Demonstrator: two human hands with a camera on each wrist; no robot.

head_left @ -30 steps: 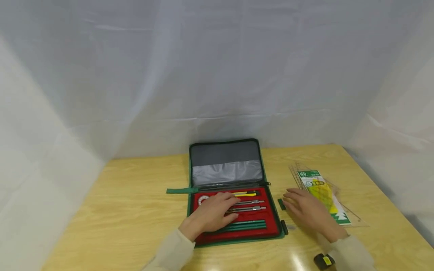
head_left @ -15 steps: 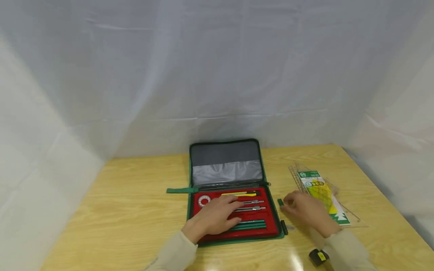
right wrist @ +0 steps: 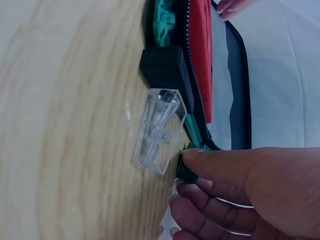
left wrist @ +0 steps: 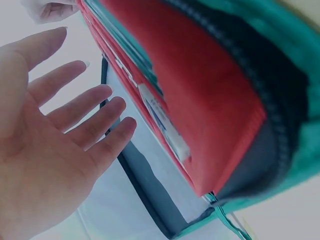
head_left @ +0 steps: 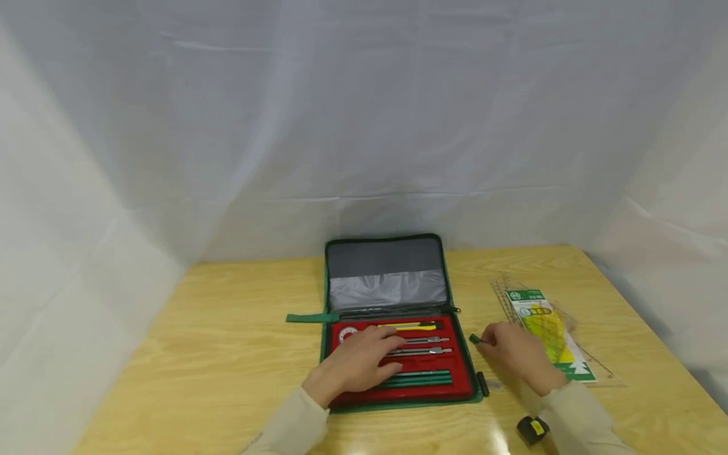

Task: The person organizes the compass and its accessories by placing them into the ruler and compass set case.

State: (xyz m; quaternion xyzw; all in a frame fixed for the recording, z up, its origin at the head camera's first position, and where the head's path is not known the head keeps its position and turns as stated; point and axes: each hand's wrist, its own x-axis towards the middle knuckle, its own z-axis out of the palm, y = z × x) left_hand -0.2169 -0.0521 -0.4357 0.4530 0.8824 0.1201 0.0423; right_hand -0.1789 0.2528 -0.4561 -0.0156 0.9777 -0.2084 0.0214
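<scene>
A zippered drawing set case (head_left: 387,256) lies unfolded on the table, its red tray (head_left: 426,363) facing up. My left hand (head_left: 361,359) is over the left part of the tray with its fingers extended and spread, holding nothing in the left wrist view. Near it in the tray are green pencils (head_left: 426,378), two metal compasses (head_left: 429,351), a yellow cutter knife (head_left: 418,326) and a white ring-shaped template (head_left: 344,333), partly covered by the hand. To the right of the case my right hand (head_left: 517,354) pinches a small dark green block (right wrist: 186,170) between thumb and fingers.
Beside the case's right edge lie a black block (right wrist: 167,67) and a small clear plastic box (right wrist: 157,135). Clear set squares (head_left: 603,373) and a green-and-white packet (head_left: 526,296) lie farther right. A black object with a yellow label (head_left: 532,430) sits near the right sleeve.
My right hand's fingers have closed on the small green block, which has turned a little. My left hand has stayed over the tray. The head view has shifted slightly.
</scene>
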